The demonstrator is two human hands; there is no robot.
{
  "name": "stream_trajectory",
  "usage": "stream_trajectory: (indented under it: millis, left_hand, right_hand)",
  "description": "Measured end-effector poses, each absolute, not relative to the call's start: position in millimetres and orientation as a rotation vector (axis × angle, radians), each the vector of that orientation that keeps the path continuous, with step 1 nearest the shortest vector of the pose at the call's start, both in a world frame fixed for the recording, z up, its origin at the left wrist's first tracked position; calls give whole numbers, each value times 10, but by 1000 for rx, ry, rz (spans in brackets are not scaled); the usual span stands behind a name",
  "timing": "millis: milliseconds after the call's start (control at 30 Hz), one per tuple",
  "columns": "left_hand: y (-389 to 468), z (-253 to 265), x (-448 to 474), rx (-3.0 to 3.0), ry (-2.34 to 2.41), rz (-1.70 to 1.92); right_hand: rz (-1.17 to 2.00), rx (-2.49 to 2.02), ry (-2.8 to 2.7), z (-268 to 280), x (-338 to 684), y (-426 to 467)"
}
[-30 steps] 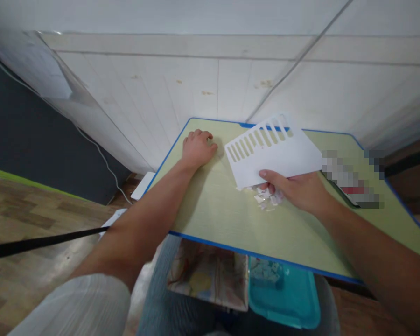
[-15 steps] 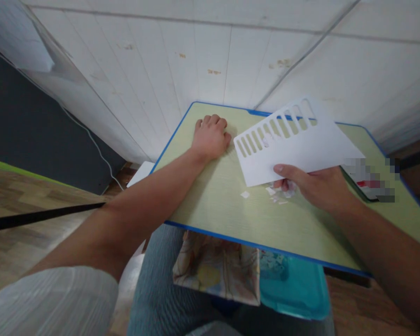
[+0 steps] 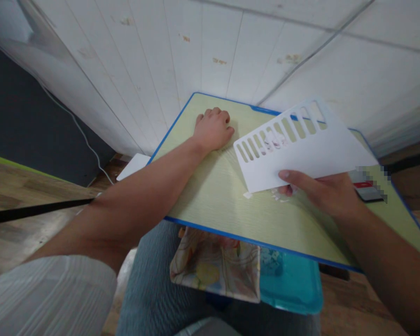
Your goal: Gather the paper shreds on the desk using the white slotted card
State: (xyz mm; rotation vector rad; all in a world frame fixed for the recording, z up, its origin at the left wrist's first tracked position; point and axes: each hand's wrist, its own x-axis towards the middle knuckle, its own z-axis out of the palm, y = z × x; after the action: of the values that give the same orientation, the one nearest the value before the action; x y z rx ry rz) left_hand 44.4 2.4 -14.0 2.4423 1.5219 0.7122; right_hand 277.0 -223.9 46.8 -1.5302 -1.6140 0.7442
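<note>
In the head view, my left hand (image 3: 214, 128) rests palm down near the tabletop's far left part. Its fingers are loosely bent and apart, and I see nothing held in them. My right hand (image 3: 322, 189) grips a stiff white sheet with a row of cut-out slots (image 3: 294, 161) by its lower edge, thumb on top and fingers underneath. The slots grow longer from left to right. The sheet is tilted above the table, and scraps of white paper (image 3: 248, 195) lie under and beside it, partly hidden.
The pale green tabletop (image 3: 210, 196) has a blue edge and stands against a white panelled wall (image 3: 147, 60). A dark flat object (image 3: 373, 193), partly blurred out, lies at right. Below the front edge are a patterned cloth container (image 3: 217, 270) and a turquoise plastic box (image 3: 294, 284).
The head view has shifted slightly. The slotted sheet has tilted a little and now covers more of the paper scraps. My left hand stays at the same spot on the table.
</note>
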Motion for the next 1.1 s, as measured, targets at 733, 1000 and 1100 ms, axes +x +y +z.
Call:
stream_trajectory:
  millis: [733,1000,1100]
  left_hand:
    - [31,-103,387,2440,1469,718]
    - [-176,116,384,2427,1539,615]
    - [-186,125,394,2420,1555,612]
  right_hand:
    - [671,-1501,-1609,462,2838,-2243]
    - [663,-1477,-1709,435,2819,-2254]
    - [676,-1470,-1712,432,2793,-2252]
